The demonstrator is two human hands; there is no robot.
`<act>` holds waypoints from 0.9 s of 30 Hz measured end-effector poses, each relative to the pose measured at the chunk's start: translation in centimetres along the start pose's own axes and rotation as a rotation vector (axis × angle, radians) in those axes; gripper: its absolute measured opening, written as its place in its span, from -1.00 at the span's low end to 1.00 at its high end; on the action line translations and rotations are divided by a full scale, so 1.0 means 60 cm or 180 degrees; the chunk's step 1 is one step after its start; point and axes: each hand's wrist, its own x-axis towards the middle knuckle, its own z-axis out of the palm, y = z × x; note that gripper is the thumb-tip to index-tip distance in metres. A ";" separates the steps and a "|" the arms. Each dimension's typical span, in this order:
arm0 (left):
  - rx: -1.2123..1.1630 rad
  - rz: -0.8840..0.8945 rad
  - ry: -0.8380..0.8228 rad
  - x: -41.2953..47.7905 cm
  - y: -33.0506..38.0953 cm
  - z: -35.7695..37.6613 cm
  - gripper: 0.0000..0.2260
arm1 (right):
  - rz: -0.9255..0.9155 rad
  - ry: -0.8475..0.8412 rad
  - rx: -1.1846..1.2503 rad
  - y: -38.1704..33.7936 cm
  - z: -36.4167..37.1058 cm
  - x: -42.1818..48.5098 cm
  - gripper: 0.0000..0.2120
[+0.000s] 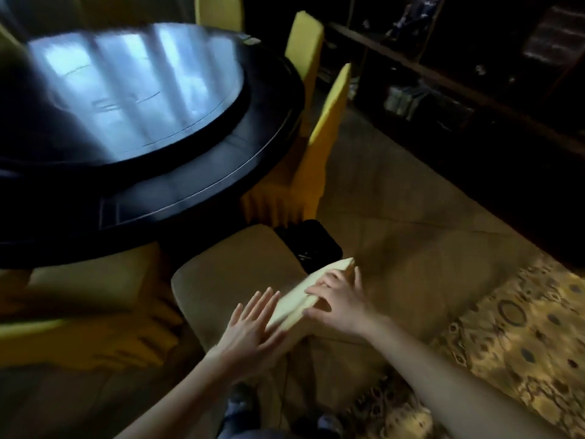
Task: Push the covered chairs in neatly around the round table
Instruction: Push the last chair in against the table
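Head view: both hands rest on the top edge of the nearest covered chair (240,280) by the round table (177,185), left hand (250,331) flat with fingers spread, right hand (338,302) curled over the edge.

Yellow-covered chair (240,280) near dark round table (152,128), angled.

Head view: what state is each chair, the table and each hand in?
Pale covered chair under the hands: seat mostly outside the table edge.
Yellow covered chair to its right: pushed in.
Round dark glossy table: top bare.
Left hand: open, flat on the chair back.
Right hand: gripping the chair back's top.
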 end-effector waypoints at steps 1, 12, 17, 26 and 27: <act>-0.0073 -0.0112 0.0011 -0.015 0.000 0.007 -0.36 | -0.0120 -0.0076 -0.0096 0.005 -0.003 0.004 -0.32; 0.0560 -0.0481 0.1318 -0.079 0.013 0.037 -0.55 | -0.0593 0.0060 -0.0499 0.021 -0.004 0.023 -0.43; 0.0729 -0.0256 0.1746 -0.079 0.007 0.035 -0.50 | -0.0668 0.0087 -0.0539 0.024 -0.004 0.036 -0.41; 0.0784 -0.0568 0.1804 -0.010 -0.052 -0.017 -0.64 | -0.0622 -0.0006 -0.0589 0.004 -0.043 0.132 -0.46; 0.0811 -0.0577 0.1803 -0.001 -0.064 -0.024 -0.64 | -0.0603 -0.0003 -0.0593 0.000 -0.046 0.145 -0.46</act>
